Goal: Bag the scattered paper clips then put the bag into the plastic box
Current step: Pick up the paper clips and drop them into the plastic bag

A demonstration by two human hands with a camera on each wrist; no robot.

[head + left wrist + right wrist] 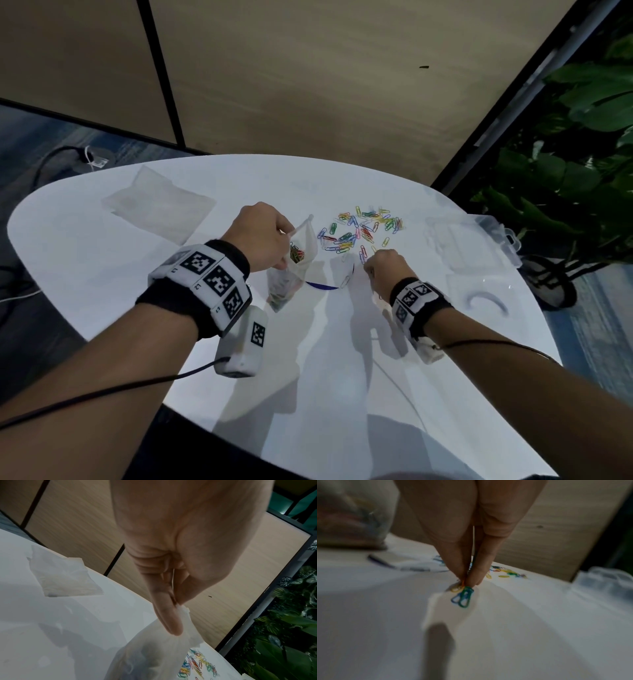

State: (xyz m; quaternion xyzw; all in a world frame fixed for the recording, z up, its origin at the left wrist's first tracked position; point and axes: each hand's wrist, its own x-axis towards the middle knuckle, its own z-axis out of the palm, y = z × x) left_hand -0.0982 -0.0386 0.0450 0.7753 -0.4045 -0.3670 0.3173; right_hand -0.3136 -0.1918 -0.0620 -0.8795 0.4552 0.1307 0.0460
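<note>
Many coloured paper clips (363,226) lie scattered on the white table (137,308), also visible low in the left wrist view as paper clips (197,661). My left hand (263,236) pinches the rim of a clear plastic bag (294,270) and holds it up; the bag (154,653) holds several clips. My right hand (383,267) is at the near edge of the pile. Its fingertips (471,580) pinch a few clips, with blue and green ones (462,599) hanging below. The clear plastic box (493,243) sits at the table's right side.
A second clear bag (157,205) lies flat at the far left of the table. A clear lid (479,294) rests near the right edge. A blue-edged item (325,286) lies between my hands. Plants (582,137) stand to the right, wood panels behind.
</note>
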